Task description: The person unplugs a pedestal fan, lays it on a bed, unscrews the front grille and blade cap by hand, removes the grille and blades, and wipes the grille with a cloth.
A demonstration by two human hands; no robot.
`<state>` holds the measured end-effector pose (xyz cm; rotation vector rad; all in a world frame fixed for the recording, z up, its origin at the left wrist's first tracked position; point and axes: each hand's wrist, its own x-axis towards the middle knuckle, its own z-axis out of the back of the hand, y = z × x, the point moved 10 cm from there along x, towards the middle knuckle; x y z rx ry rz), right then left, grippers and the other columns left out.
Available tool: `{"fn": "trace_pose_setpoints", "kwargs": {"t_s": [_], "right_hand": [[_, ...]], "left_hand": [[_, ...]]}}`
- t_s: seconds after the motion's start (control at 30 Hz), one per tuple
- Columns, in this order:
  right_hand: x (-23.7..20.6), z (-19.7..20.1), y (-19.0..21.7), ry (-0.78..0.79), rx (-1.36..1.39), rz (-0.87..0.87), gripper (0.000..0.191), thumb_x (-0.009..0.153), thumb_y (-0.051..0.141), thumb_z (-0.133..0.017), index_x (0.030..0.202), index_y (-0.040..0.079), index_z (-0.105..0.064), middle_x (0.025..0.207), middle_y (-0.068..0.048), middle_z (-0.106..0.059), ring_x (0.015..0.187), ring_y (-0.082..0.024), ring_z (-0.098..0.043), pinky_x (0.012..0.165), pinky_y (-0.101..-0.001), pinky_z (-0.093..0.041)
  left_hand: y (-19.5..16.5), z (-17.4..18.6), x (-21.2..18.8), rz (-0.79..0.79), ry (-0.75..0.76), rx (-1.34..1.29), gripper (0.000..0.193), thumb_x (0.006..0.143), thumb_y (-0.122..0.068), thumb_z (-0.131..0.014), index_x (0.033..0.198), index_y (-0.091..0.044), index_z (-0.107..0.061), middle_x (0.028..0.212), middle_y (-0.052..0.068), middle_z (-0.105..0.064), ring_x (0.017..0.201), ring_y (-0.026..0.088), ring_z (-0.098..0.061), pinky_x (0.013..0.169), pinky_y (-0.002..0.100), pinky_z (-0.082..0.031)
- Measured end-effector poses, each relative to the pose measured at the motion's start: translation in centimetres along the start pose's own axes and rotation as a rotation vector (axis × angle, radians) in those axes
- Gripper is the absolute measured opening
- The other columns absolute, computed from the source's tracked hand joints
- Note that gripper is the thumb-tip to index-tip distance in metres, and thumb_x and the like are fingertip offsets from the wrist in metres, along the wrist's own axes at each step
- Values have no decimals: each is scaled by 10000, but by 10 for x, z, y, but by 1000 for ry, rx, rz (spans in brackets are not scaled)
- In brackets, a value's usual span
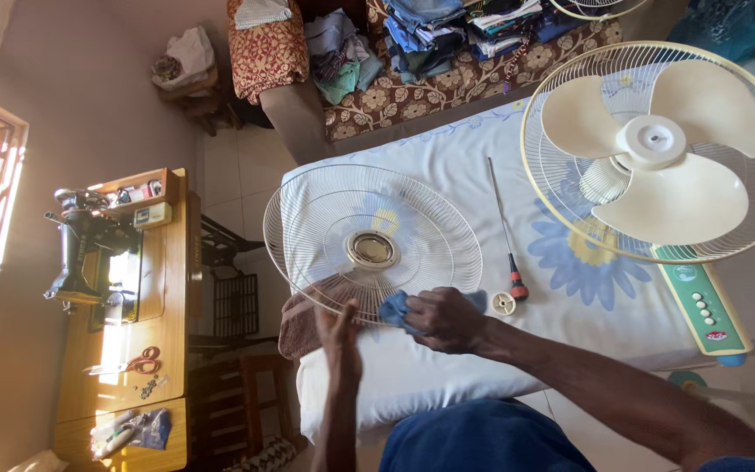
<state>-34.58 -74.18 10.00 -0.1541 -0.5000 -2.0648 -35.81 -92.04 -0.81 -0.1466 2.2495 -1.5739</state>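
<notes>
Spread across the middle: a white mattress with a blue-and-yellow flower print (447, 367), doubling as a workbench. Lying on its right side, a cream electric fan with three broad blades inside a rear wire guard (657, 149), green control base pointing toward the near edge. Left of that, tilted up off the mattress, the detached round white wire front grille with a brass-coloured centre badge (372, 245), lower rim nearest the body. Beneath that rim, a brown folded towel (301, 325) hanging over the mattress edge.

Further left against the wall, a wooden sewing table (124, 350) with a black sewing machine (80, 253) and red-handled scissors (140, 362).

Down to the small stuff: a long thin screwdriver with a red-and-black handle (509, 232) lying just right of the grille, a small cream round fan nut (503, 303) beside its handle.

Left hand (341, 339) open, fingers straight, propping the grille's lower rim from the side. Right hand (444, 320) closed around a blue cleaning cloth (395, 309), pressed against the wires at the bottom edge.

Probably best done along each wire from hub to rim, turning the grille bit by bit with the propping hand, keeping pressure light to avoid bending the thin wires. Worth minding the loose nut too, close enough to get knocked off the mattress.
</notes>
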Motion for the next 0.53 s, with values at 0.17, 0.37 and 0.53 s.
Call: {"fn": "trace_pose_setpoints", "kwargs": {"t_s": [0.17,0.37,0.53], "right_hand": [[23,3,-7,32,226,-172,236,798,268,-794,928,100,-688,942,-86,-618,836,-289,-671,683,-435,-543],[8,46,-82,274,338,-115,512,628,177,-754,1134,105,-724,1013,-137,-665,936,-361,-671,802,-456,-548],[-27,155,-214,-270,50,-566,441,829,114,-616,1253,153,-730,1067,-138,-698,904,-373,-689,806,-445,-554]], "left_hand": [[38,-36,-20,111,179,-484,473,981,-176,-755,1287,39,-465,1091,102,-617,1041,267,-602,926,498,-529],[22,-32,-37,154,238,-528,858,736,-78,-653,1553,-62,-392,1050,147,-622,1162,367,-649,1010,611,-541],[-23,-45,-56,16,393,-542,983,665,-47,-621,1596,-2,-307,1507,233,-505,1400,379,-487,1177,582,-376]]}}
